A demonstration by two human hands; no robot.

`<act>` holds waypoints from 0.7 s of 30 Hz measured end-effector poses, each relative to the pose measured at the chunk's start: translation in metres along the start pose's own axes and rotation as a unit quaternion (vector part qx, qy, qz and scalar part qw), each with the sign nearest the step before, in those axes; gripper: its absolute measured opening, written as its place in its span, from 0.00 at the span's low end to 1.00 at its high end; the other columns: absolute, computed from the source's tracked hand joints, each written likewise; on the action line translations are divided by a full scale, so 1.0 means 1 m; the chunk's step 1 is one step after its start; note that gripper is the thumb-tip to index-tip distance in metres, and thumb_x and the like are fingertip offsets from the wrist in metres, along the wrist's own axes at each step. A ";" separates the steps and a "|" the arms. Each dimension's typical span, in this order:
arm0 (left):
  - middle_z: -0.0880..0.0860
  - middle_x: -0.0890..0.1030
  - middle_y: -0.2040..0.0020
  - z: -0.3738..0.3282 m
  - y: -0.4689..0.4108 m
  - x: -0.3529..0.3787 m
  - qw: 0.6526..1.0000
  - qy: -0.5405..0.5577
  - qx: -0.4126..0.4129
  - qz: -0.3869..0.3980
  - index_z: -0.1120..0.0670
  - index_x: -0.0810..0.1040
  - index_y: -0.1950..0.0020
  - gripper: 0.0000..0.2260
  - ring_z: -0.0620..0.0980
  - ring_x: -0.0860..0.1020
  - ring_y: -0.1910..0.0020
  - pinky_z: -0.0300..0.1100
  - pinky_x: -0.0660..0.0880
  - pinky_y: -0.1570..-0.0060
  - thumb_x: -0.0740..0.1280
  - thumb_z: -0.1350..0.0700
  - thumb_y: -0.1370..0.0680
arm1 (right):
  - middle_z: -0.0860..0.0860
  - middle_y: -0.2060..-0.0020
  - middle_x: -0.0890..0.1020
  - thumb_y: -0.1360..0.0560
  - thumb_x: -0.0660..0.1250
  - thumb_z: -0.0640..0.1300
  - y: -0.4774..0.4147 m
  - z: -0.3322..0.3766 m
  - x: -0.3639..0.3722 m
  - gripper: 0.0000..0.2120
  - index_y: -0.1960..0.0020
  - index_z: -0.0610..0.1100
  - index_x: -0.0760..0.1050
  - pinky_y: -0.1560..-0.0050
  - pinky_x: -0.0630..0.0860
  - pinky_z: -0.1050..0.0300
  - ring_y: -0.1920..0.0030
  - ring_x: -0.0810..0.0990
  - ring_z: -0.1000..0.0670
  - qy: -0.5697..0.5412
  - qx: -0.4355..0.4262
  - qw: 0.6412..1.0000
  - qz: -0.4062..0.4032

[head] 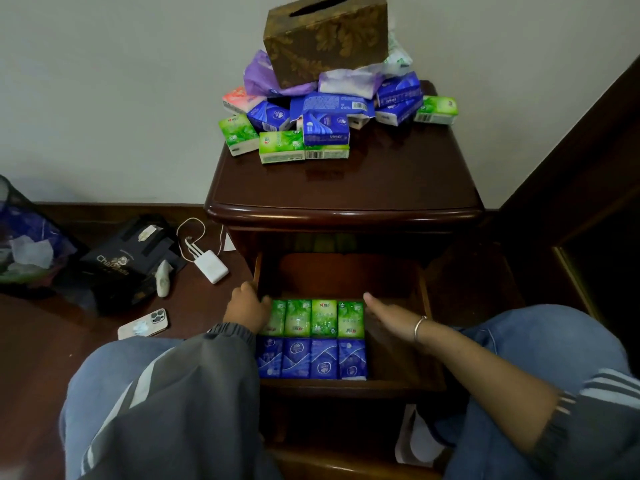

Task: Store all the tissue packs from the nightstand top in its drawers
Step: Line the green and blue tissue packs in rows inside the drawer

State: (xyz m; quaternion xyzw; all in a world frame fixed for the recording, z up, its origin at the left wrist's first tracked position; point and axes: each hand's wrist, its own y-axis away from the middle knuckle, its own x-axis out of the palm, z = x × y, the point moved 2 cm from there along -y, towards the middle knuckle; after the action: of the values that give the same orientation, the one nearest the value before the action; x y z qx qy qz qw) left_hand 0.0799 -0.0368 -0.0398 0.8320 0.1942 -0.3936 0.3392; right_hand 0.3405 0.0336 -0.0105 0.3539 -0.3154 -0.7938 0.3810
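A dark wooden nightstand (346,188) carries a heap of tissue packs (322,123) in green, blue, purple and pink at the back of its top. Its drawer (426,306) is pulled out toward me. Inside stand a row of green packs (323,318) and, nearer me, a row of blue packs (311,358). My left hand (246,306) rests against the left end of the green row, fingers curled at the outermost pack. With straight fingers, my right hand (388,315) presses flat on the right end of that row.
A brown patterned tissue box (325,36) sits on top of the heap. On the floor at the left lie a phone (143,323), a white charger with cable (211,266), a black bag (124,265) and a mesh bin (20,244). A dark bed frame (581,202) stands at the right.
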 end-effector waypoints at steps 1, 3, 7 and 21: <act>0.65 0.73 0.40 -0.003 0.000 -0.006 0.999 0.021 0.006 -0.024 0.64 0.70 0.41 0.16 0.64 0.73 0.41 0.50 0.70 0.47 0.64 0.55 0.23 | 0.48 0.33 0.73 0.22 0.45 0.64 0.010 0.008 -0.009 0.29 0.31 0.49 0.68 0.33 0.64 0.54 0.33 0.71 0.47 0.032 -0.035 0.999 -0.023; 0.64 0.76 0.44 -0.012 0.001 -0.023 0.992 0.081 0.021 -0.095 0.64 0.72 0.45 0.13 0.64 0.75 0.44 0.46 0.68 0.52 0.64 0.56 0.23 | 0.52 0.34 0.74 0.21 0.53 0.58 0.030 0.024 -0.027 0.23 0.31 0.49 0.69 0.41 0.64 0.64 0.34 0.71 0.52 0.078 -0.131 0.986 -0.073; 0.59 0.80 0.46 -0.034 0.012 -0.069 0.942 0.205 0.069 -0.257 0.61 0.77 0.43 0.11 0.58 0.77 0.46 0.45 0.70 0.48 0.63 0.61 0.24 | 0.54 0.49 0.83 0.23 0.65 0.44 0.069 0.054 -0.074 0.10 0.43 0.49 0.78 0.49 0.71 0.76 0.47 0.80 0.60 0.013 -0.343 0.914 -0.215; 0.61 0.74 0.40 -0.128 -0.041 -0.150 0.914 0.166 0.215 -0.302 0.62 0.77 0.39 0.14 0.55 0.72 0.39 0.43 0.65 0.37 0.61 0.59 0.22 | 0.49 0.28 0.67 0.24 0.54 0.57 -0.006 0.088 -0.155 0.25 0.29 0.51 0.66 0.30 0.60 0.42 0.27 0.63 0.47 0.305 -0.185 0.792 -0.496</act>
State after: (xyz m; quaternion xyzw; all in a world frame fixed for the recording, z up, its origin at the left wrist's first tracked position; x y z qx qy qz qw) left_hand 0.0304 0.0757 0.1204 0.8398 0.4004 -0.3662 -0.0196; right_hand 0.3386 0.1854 0.0835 0.6083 0.1887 -0.7679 0.0690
